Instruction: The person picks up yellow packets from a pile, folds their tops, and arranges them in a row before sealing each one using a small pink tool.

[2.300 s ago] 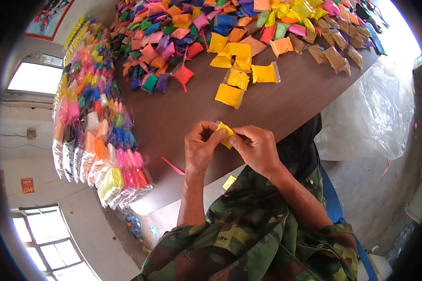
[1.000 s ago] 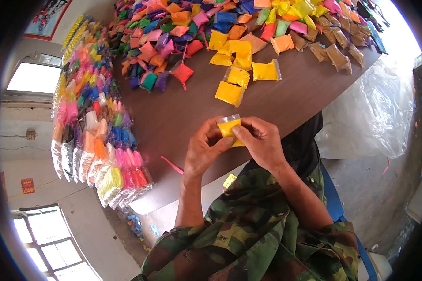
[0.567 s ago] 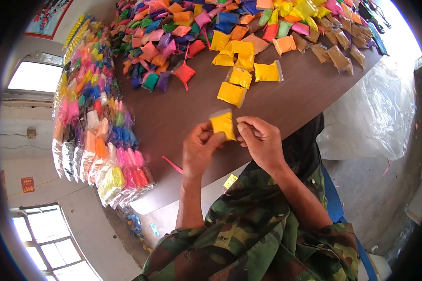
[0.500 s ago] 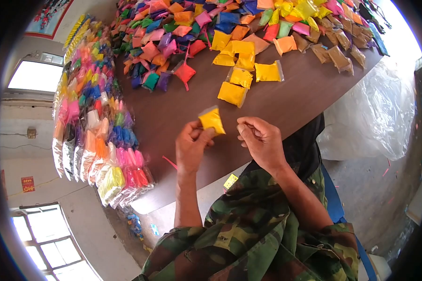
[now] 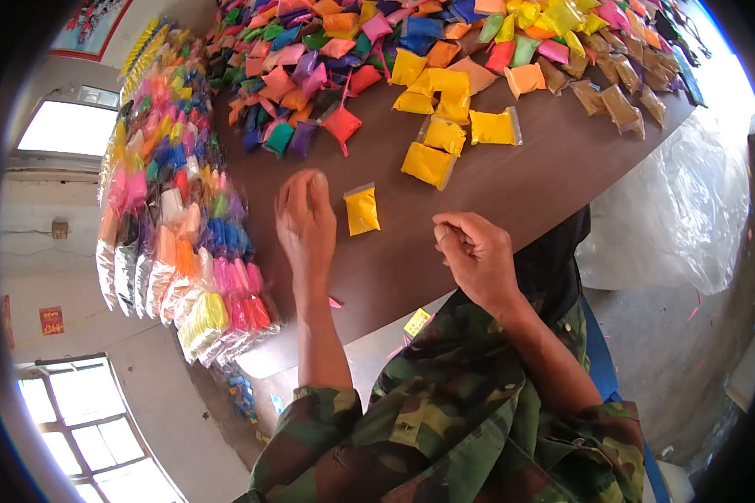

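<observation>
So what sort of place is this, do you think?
Probably a small packing workshop, though I can't be certain. Small coloured packets lie heaped on a brown table, and bulging clear bags of colourful contents are lined up along its left side.

The top edge cuts off the heaped packets.

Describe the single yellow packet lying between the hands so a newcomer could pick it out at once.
On the brown table, find the gap between the left hand and right hand. The yellow packet lies there, close beside the left hand. Unlike the yellow packets clustered beyond, it lies alone.
</observation>
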Tool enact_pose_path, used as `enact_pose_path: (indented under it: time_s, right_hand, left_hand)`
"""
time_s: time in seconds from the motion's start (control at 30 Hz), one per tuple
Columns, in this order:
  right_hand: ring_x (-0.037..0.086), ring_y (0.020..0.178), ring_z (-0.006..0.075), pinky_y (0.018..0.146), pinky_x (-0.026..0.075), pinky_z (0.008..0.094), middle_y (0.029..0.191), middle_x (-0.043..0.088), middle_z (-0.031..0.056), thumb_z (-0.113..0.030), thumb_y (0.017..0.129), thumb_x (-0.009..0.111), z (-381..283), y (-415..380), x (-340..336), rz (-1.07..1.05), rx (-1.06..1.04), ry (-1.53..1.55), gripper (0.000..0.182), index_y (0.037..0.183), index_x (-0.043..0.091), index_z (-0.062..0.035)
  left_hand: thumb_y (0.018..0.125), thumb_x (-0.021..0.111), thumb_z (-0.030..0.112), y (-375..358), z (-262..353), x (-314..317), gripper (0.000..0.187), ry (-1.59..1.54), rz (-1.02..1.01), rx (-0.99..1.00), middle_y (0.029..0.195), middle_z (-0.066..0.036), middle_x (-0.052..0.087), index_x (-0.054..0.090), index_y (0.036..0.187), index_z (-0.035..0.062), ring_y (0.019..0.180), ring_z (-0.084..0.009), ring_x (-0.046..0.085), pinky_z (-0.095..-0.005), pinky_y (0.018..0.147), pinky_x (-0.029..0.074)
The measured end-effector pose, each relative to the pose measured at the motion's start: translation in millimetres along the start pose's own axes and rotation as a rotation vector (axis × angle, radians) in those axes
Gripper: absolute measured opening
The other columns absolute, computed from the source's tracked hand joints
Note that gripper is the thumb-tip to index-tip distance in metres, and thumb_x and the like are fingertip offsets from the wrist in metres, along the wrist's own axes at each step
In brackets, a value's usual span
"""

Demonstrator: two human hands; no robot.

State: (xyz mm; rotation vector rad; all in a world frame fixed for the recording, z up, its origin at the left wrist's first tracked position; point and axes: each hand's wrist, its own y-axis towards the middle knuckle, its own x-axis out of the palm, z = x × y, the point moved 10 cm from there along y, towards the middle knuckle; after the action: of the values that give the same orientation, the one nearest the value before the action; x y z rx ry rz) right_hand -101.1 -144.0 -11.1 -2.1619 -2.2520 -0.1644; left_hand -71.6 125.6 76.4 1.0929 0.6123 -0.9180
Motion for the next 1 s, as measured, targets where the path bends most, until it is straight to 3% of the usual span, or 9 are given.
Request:
enact_pose_path:
  time_s: [0.13,0.23,0.7,0.83,0.9,0.93,1.0]
  right_hand:
    - [0.071,0.071,0.0175,0.064,0.057,0.0305,0.089,0.074,0.0135,-0.002,0.101,0.077,-2.1,1.1,-1.0,-0.011,-0.009,-0.037,0.011,0.11,0.076,0.0025]
    - [0.072,0.072,0.0193,0.064,0.057,0.0308,0.089,0.074,0.0137,-0.002,0.1,0.076,-6.4,0.6,-5.1,-0.002,-0.019,-0.032,0.011,0.111,0.076,0.002]
    - [0.075,0.075,0.0302,0.07,0.059,0.0361,0.09,0.075,0.0172,-0.001,0.098,0.077,-22.6,0.5,-2.1,0.006,-0.19,-0.135,0.012,0.11,0.077,0.0007]
    - [0.075,0.077,0.0317,0.069,0.058,0.0364,0.09,0.075,0.0177,0.0,0.097,0.076,-16.0,-2.1,-7.5,0.031,-0.154,-0.055,0.01,0.107,0.077,0.0007]
    - [0.075,0.078,0.0324,0.07,0.059,0.0366,0.09,0.075,0.0181,0.0,0.097,0.076,-11.9,-3.0,-9.2,0.028,-0.122,-0.036,0.009,0.106,0.077,0.0008]
    - [0.075,0.077,0.0264,0.069,0.059,0.0339,0.091,0.075,0.0157,0.0,0.099,0.075,-13.2,-4.1,-9.7,0.022,-0.148,-0.062,0.01,0.109,0.077,0.0018]
    - [0.074,0.076,0.0145,0.067,0.059,0.0283,0.093,0.076,0.0109,0.0,0.102,0.072,-16.1,-4.4,-7.5,0.001,-0.202,-0.112,0.012,0.113,0.077,0.0036]
  left_hand:
    - [0.11,0.066,0.02,16.3,1.5,49.2,0.028,-0.031,0.058,0.113,0.139,-0.019,0.07,0.071,0.13,0.0018,0.129,-0.0406,0.065,-0.0501,0.11,0.051]
    - [0.111,0.064,0.021,10.5,-13.0,73.4,0.031,0.062,0.005,0.091,0.143,-0.02,0.067,0.07,0.135,0.0028,0.133,-0.0422,0.062,-0.0532,0.113,0.049]
    - [0.111,0.065,0.03,8.3,0.9,74.5,0.031,0.2,-0.019,0.127,0.137,-0.013,0.071,0.072,0.131,0.0066,0.128,-0.0378,0.065,-0.0535,0.108,0.05]
    - [0.112,0.064,0.033,15.1,1.8,71.5,0.033,0.16,-0.054,0.135,0.131,-0.014,0.073,0.072,0.128,0.0046,0.123,-0.0388,0.067,-0.0518,0.104,0.053]
    - [0.113,0.063,0.032,21.8,-16.0,71.4,0.033,0.008,-0.15,-0.012,0.126,-0.016,0.074,0.072,0.125,0.0031,0.12,-0.04,0.068,-0.0513,0.102,0.054]
    - [0.113,0.062,0.032,22.5,-23.4,72.4,0.033,-0.068,-0.198,-0.094,0.124,-0.016,0.074,0.072,0.124,0.0024,0.118,-0.0406,0.069,-0.051,0.101,0.055]
    - [0.113,0.063,0.029,24.6,-16.1,59.6,0.031,-0.039,-0.14,-0.023,0.12,-0.017,0.074,0.072,0.122,0.0012,0.115,-0.0418,0.069,-0.0512,0.099,0.055]
